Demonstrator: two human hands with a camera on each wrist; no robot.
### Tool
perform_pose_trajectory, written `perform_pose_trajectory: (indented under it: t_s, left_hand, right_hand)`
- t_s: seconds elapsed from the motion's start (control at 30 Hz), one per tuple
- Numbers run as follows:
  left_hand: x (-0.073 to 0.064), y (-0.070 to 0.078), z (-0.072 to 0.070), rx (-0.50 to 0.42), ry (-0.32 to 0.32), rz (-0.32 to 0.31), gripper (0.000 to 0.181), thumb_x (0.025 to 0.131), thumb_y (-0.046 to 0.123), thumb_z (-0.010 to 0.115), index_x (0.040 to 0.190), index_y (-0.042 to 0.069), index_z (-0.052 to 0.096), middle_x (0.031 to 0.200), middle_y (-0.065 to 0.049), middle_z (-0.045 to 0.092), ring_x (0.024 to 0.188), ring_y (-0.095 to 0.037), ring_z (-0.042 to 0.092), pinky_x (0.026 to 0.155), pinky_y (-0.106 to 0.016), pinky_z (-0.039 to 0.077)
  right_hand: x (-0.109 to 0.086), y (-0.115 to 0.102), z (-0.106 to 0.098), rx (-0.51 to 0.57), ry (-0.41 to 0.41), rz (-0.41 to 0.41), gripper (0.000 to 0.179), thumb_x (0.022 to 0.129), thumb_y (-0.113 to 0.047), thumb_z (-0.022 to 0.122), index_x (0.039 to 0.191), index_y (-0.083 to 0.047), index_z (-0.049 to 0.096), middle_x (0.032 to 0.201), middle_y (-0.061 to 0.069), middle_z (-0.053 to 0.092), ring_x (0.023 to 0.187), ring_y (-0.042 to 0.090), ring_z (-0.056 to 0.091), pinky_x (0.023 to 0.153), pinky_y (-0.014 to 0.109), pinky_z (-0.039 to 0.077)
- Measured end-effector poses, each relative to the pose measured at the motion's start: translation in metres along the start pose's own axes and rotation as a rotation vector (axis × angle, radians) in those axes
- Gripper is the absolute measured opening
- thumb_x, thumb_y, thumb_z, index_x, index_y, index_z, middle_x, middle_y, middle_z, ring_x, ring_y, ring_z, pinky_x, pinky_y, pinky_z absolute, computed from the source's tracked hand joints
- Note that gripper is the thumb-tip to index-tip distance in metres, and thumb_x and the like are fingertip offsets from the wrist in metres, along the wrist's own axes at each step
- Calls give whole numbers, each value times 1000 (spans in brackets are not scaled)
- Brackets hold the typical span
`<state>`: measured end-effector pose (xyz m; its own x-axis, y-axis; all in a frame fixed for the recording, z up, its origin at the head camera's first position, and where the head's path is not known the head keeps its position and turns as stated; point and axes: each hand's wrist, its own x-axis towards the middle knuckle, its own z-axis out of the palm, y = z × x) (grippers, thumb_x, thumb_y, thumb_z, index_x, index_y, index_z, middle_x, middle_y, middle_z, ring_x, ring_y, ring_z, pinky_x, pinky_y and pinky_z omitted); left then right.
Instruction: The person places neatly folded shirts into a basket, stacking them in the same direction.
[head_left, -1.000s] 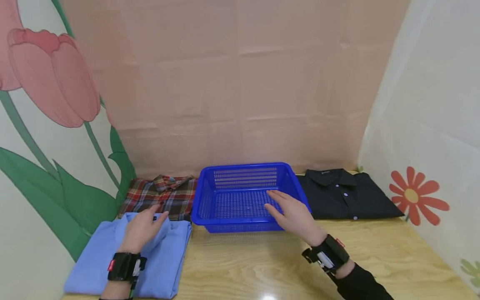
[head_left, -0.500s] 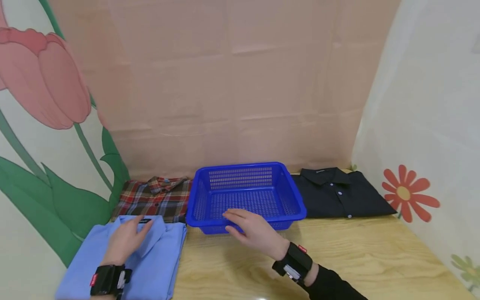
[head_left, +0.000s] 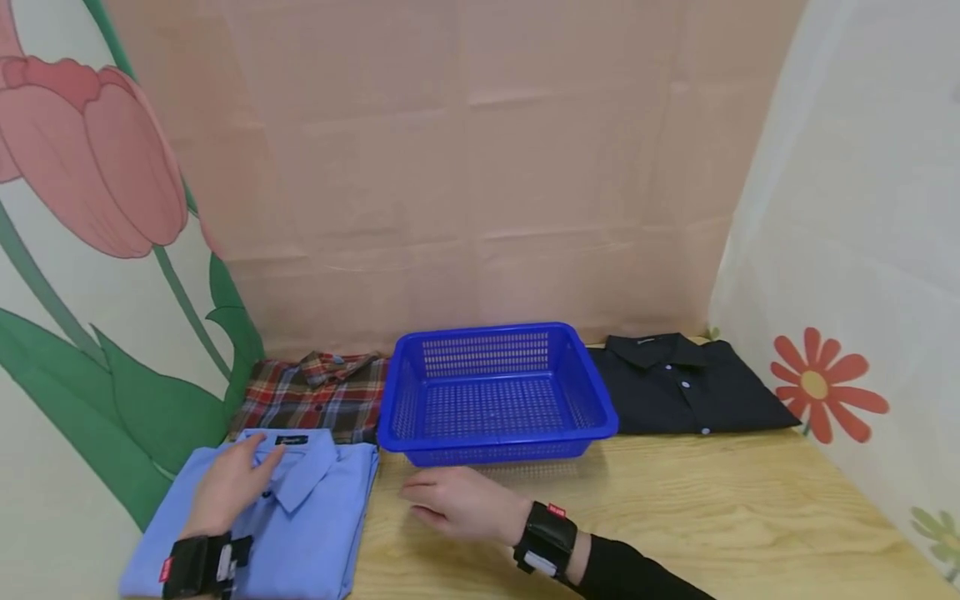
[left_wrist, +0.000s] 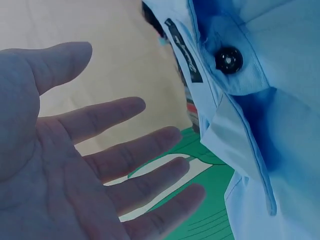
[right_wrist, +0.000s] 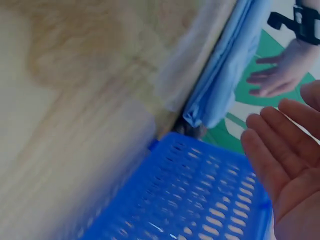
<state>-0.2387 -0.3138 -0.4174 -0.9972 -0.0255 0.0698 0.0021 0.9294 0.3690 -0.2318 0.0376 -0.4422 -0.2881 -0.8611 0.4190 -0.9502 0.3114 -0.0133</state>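
Note:
A folded light-blue shirt (head_left: 307, 525) lies at the front left, its collar facing away and a dark button at the neck (left_wrist: 229, 60). Over its left part hovers my left hand (head_left: 228, 487), fingers spread and nothing in it; the left wrist view shows the palm (left_wrist: 55, 170) beside the collar. My right hand (head_left: 465, 504) is above the table between the shirt and the blue plastic basket (head_left: 495, 454). Its fingers (right_wrist: 280, 145) are loosely extended and hold nothing, pointing left toward the shirt's right edge. The basket has nothing inside.
Behind the blue shirt lies a folded plaid shirt (head_left: 307, 400), close to the basket's left side. A folded black shirt (head_left: 686, 387) lies right of the basket. Walls enclose the wooden table (head_left: 675, 500) at the back and both sides.
My right hand has moved left and nearer, from over the basket to in front of it. My left hand has shifted slightly left and nearer over the blue shirt.

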Motion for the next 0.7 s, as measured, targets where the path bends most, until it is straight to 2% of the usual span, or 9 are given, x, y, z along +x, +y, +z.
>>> perform_pose_trajectory:
  t_s: [0.1,0.2,0.27,0.33,0.7]
  left_hand:
    - [-1,-6,-3,-16,-28,-11,77,97,51,41,132,-17,39,123,-40,50,105,-51,51,82,-61,46]
    - [-3,-15,-7,-31,-44,-15,80,97,51,39,131,-21,36,126,-43,45,108,-54,47,84,-62,45]
    - [-4,-21,-9,-39,-51,-20,81,98,50,38,131,-24,33,128,-46,40,111,-57,42,87,-64,43]
    - [-6,-27,-12,-42,-61,-26,81,99,48,37,131,-26,29,128,-49,36,113,-59,39,89,-65,41]
    - [-10,-38,-16,-23,-88,-40,80,100,47,33,127,-28,31,125,-49,39,112,-61,37,91,-65,40]
  right_hand:
    - [7,1,9,27,-66,25,19,93,-18,58,109,-13,67,106,-3,67,101,3,56,88,18,49]
    - [13,4,19,32,-106,38,8,91,-15,59,90,-16,67,89,-7,63,83,-2,54,72,14,49]
    - [17,7,25,28,-123,44,14,90,-14,60,76,-17,59,79,-9,57,72,-2,48,61,13,46]
    - [20,8,29,31,-136,57,22,89,-14,61,69,-18,51,73,-10,50,65,-2,43,54,14,42]
    - [31,7,39,15,-138,131,25,89,-20,61,66,-21,49,69,-12,49,59,-3,41,49,15,41]
